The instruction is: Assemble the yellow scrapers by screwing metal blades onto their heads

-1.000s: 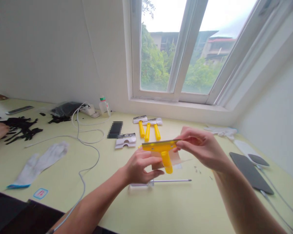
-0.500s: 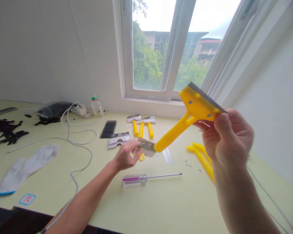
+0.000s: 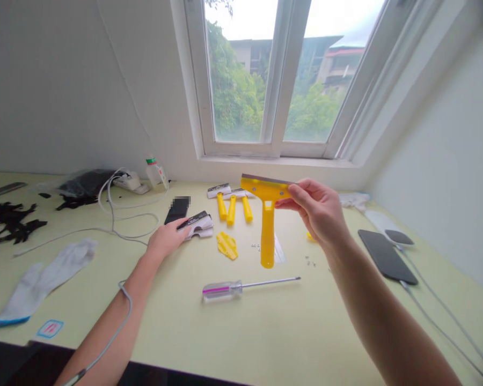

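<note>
My right hand (image 3: 316,209) pinches one end of the head of a yellow scraper (image 3: 268,230), held upright above the table. A dark strip runs along the scraper's top edge, and its handle points down. My left hand (image 3: 167,239) is closed on a printed white and black cardboard sleeve (image 3: 196,221), which overlaps a second sleeve on the table. Its fingertips are partly hidden. Between the hands lie a yellow plastic plate (image 3: 227,246), small nuts (image 3: 256,246) and a metal blade (image 3: 280,250), partly behind the scraper's handle. A screwdriver (image 3: 222,290) with a clear handle lies nearer me.
Three yellow scrapers with sleeved heads (image 3: 231,209) lie toward the window. Small screws (image 3: 309,261) sit near my right forearm. A phone (image 3: 387,256) with a cable is at right. White gloves (image 3: 44,279), a white cable (image 3: 113,214) and a bottle (image 3: 156,175) are at left.
My left hand has moved left and away from me, bringing its sleeve to the one on the table. My right hand has lowered the scraper leftward and turned it upright.
</note>
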`<action>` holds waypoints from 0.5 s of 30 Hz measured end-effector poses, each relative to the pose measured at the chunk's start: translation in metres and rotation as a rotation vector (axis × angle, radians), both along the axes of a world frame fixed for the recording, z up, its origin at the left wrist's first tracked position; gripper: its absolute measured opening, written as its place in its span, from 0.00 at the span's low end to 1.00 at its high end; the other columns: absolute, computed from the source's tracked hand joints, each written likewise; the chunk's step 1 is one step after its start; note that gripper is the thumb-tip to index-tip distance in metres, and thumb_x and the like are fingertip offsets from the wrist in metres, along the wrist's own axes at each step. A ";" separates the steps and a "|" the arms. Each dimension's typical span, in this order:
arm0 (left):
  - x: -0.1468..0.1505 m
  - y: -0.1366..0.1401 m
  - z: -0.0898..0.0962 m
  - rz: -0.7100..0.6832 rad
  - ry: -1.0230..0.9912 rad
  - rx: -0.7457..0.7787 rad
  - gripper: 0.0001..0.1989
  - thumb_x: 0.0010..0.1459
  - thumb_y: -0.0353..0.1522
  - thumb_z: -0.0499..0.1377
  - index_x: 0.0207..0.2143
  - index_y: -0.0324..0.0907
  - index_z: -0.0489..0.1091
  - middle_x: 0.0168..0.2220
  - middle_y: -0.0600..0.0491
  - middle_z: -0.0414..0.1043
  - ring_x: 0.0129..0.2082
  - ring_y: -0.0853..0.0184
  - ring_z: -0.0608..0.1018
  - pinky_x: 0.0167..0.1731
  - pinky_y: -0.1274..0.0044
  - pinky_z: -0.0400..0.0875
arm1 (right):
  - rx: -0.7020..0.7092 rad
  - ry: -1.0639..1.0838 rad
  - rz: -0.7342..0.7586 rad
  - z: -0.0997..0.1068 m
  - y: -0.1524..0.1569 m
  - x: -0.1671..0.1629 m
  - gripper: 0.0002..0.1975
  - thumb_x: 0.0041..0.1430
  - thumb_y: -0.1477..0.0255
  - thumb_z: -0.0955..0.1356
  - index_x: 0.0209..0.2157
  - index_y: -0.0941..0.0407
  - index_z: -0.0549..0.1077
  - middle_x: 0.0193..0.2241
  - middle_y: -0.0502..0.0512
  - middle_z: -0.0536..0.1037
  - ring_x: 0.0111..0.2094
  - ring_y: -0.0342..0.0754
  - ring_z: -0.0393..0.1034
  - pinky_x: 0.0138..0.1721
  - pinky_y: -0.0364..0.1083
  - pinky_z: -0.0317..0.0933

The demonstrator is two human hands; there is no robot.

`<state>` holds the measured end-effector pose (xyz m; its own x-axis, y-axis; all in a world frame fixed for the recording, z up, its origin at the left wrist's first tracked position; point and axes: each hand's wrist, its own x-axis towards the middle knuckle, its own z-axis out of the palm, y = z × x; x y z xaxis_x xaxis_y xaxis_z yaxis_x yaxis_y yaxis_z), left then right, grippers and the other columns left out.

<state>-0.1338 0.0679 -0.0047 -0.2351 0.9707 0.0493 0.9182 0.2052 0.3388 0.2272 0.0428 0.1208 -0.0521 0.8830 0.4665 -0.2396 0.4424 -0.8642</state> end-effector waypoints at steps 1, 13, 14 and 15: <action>-0.002 0.000 0.001 -0.010 -0.007 -0.009 0.29 0.56 0.52 0.52 0.57 0.54 0.69 0.33 0.51 0.77 0.33 0.60 0.77 0.30 0.76 0.63 | -0.009 -0.008 0.007 -0.001 0.000 0.000 0.13 0.51 0.64 0.75 0.29 0.57 0.71 0.24 0.49 0.78 0.27 0.48 0.78 0.36 0.49 0.76; 0.077 -0.030 0.015 -0.623 -1.042 0.162 0.30 0.62 0.51 0.47 0.49 0.36 0.72 0.36 0.44 0.75 0.33 0.62 0.75 0.34 0.71 0.69 | -0.306 -0.011 0.166 -0.038 0.001 -0.044 0.16 0.51 0.60 0.74 0.29 0.59 0.72 0.25 0.53 0.79 0.29 0.47 0.78 0.38 0.48 0.74; 0.089 -0.035 0.014 -0.786 -1.190 0.010 0.32 0.63 0.53 0.45 0.52 0.36 0.70 0.39 0.41 0.75 0.37 0.59 0.76 0.38 0.68 0.70 | -0.327 0.004 0.167 -0.043 0.001 -0.050 0.17 0.51 0.60 0.74 0.29 0.59 0.72 0.25 0.53 0.79 0.30 0.47 0.78 0.39 0.49 0.73; 0.100 -0.041 0.013 -0.915 -1.280 -0.144 0.32 0.63 0.53 0.46 0.54 0.37 0.68 0.41 0.40 0.75 0.39 0.58 0.77 0.41 0.65 0.71 | -0.348 0.020 0.167 -0.047 0.001 -0.054 0.17 0.51 0.60 0.74 0.29 0.59 0.72 0.26 0.53 0.79 0.30 0.47 0.78 0.40 0.49 0.73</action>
<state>-0.0339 0.0271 0.0084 0.5975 0.7804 0.1845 -0.1234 -0.1378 0.9827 0.1728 0.0435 0.0741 -0.2025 0.9689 0.1424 -0.3017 0.0766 -0.9503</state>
